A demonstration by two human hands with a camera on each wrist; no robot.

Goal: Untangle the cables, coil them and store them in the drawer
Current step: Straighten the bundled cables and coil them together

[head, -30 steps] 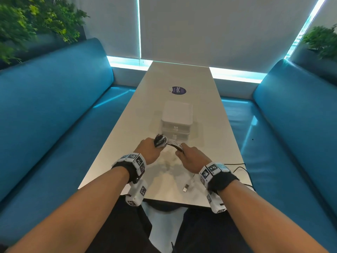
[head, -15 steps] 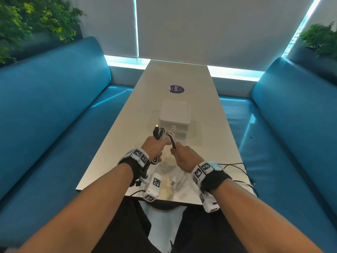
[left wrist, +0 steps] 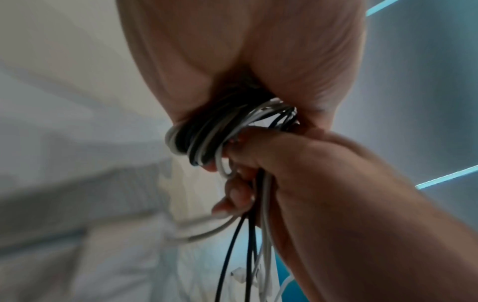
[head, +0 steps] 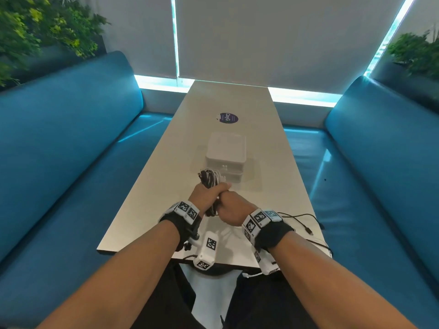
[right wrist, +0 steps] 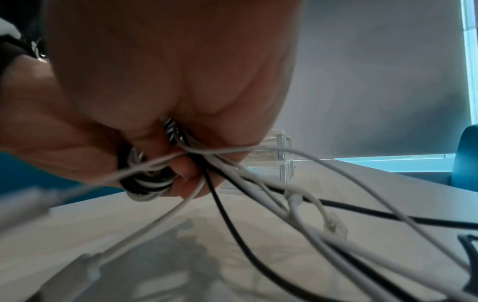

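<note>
While left hand (head: 209,194) clamps cable coil (head: 210,178) against unwinding, right hand (head: 231,207) grips loose strands (right wrist: 297,196) above counter (head: 152,186), feeding next loop.

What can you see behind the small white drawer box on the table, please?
Behind the drawer box a round purple sticker lies on the bare table. Whatever sits directly against its back is hidden.

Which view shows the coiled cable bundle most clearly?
The left wrist view: the black and white cable coil fills the centre, loops distinct, held by the left hand. The head view shows it small; the right wrist view mostly hides it behind fingers.
</note>
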